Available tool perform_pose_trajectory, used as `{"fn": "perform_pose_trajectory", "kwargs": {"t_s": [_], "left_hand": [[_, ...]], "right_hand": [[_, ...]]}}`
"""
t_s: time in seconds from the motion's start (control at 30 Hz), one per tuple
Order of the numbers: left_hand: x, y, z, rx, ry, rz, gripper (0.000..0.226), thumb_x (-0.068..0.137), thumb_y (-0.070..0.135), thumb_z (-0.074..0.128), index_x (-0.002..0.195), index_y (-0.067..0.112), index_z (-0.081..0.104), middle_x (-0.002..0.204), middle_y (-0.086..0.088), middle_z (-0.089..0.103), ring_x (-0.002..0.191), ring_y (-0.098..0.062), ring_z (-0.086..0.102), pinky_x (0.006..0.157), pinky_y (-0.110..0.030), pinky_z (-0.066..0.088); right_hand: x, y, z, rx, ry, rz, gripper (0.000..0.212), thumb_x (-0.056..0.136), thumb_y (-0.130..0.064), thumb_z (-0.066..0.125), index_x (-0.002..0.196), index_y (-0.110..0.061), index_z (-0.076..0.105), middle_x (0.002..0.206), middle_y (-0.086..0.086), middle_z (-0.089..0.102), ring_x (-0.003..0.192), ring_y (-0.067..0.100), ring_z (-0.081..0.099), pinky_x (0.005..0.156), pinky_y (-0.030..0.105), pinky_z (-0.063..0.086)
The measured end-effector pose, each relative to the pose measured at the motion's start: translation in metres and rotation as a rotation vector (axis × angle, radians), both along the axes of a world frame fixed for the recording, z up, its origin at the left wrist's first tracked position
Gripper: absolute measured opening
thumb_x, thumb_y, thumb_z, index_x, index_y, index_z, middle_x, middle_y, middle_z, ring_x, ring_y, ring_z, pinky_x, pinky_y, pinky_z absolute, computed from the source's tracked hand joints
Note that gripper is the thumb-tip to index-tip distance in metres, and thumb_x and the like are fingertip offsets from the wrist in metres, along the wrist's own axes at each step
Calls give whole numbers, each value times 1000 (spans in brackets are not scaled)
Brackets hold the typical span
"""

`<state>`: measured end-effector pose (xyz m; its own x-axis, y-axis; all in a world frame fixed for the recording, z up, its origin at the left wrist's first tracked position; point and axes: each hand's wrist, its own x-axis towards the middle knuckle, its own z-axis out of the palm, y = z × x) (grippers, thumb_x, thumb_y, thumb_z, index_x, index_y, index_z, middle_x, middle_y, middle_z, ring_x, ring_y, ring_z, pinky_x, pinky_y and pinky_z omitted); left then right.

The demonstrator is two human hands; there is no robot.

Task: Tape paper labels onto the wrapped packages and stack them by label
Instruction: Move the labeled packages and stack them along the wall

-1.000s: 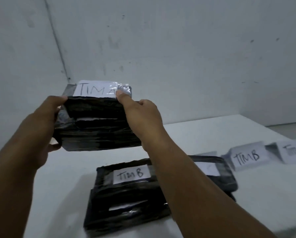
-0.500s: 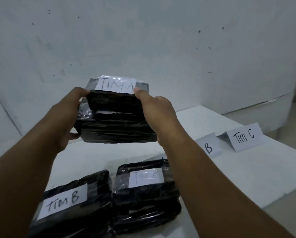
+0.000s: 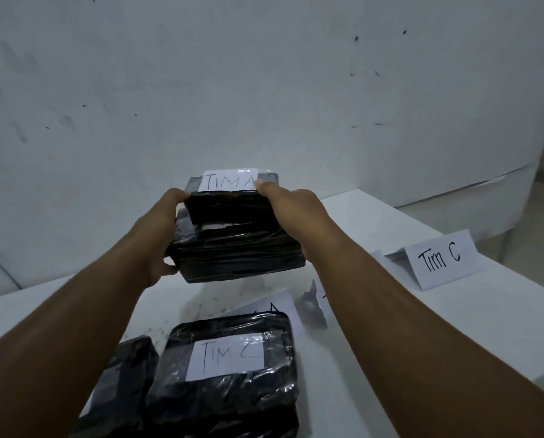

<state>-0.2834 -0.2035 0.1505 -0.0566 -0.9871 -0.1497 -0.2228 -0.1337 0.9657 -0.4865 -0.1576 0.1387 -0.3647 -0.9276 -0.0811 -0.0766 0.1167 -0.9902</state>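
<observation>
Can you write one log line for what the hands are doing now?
left hand + right hand: carrying black plastic-wrapped packages labelled TIM A | above white table

Bare table (image 3: 374, 235) lies open on the far right, bounded by the folded sign (image 3: 441, 259); two black packages (image 3: 229, 368) crowd the near left.

Single head view, looking forward-down, close over table (image 3: 374, 327).

tim c package (image 3: 226, 368) lies before tim c card (image 3: 439, 259).
</observation>
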Motion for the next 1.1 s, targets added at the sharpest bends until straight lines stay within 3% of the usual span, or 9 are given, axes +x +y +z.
{"fn": "perform_pose_trajectory", "kwargs": {"t_s": [0.1, 0.2, 0.33, 0.47, 0.63, 0.77, 0.83, 0.93, 1.1], "left_hand": [[-1, -10, -14, 73, -30, 32, 42, 85, 60, 55, 102, 22, 62, 96, -8, 73, 94, -27, 64, 89, -52, 46], [2, -17, -24, 138, -56, 53, 43, 86, 57, 55, 102, 18, 60, 106, -11, 66, 96, -30, 63, 90, -53, 45], [8, -22, -31, 213, -100, 44, 29, 90, 51, 53, 102, 25, 55, 105, -17, 61, 99, -36, 60, 98, -58, 44], [13, -24, -32, 238, -112, 30, 22, 93, 49, 52, 89, 27, 52, 103, -17, 63, 104, -38, 61, 105, -60, 43], [14, -28, -36, 242, -118, 18, 24, 96, 51, 48, 89, 28, 53, 99, -15, 63, 102, -39, 61, 107, -59, 42], [15, -33, -39, 239, -104, -4, 22, 98, 50, 47, 91, 31, 56, 100, -11, 62, 102, -37, 61, 101, -57, 44], [16, -36, -40, 231, -91, -6, 21, 98, 46, 48, 89, 31, 59, 96, -10, 63, 96, -33, 62, 86, -48, 49], [17, -43, -43, 221, -80, 10, 23, 98, 46, 49, 86, 31, 62, 85, -5, 66, 85, -26, 62, 61, -34, 43], [20, -58, -44, 213, -57, 10, 27, 97, 48, 46, 89, 31, 66, 62, 2, 74, 85, -22, 61, 59, -34, 39]], "right_hand": [[-2, -19, -10, 47, 29, 20, 62, 81, -68, 61, 111, -14, 63, 99, -1, 68, 90, 19, 67, 81, 35, 56], [-2, -35, -20, 87, 65, 51, 58, 80, -68, 62, 106, -17, 58, 94, -4, 64, 85, 15, 63, 68, 31, 49], [4, -50, -38, 162, 71, 108, 82, 75, -72, 64, 132, -13, 58, 122, 3, 66, 106, 24, 65, 95, 41, 53], [9, -57, -47, 154, 84, 101, 66, 78, -72, 60, 117, -18, 57, 100, -4, 61, 92, 17, 61, 77, 35, 48], [12, -61, -49, 164, 84, 75, 66, 82, -70, 57, 125, -19, 58, 118, 3, 61, 109, 26, 60, 92, 39, 47], [17, -68, -47, 195, 52, 78, 72, 82, -69, 55, 130, -15, 60, 124, 6, 65, 112, 30, 63, 102, 47, 50], [19, -72, -47, 198, 54, 85, 71, 81, -69, 54, 129, -17, 61, 122, 5, 67, 109, 30, 65, 102, 48, 51], [21, -78, -47, 197, 45, 89, 73, 81, -69, 54, 132, -17, 60, 126, 5, 66, 112, 30, 64, 103, 49, 51], [26, -91, -46, 190, 27, 97, 71, 81, -67, 57, 132, -17, 61, 126, 6, 67, 111, 30, 65, 103, 48, 51]]}}
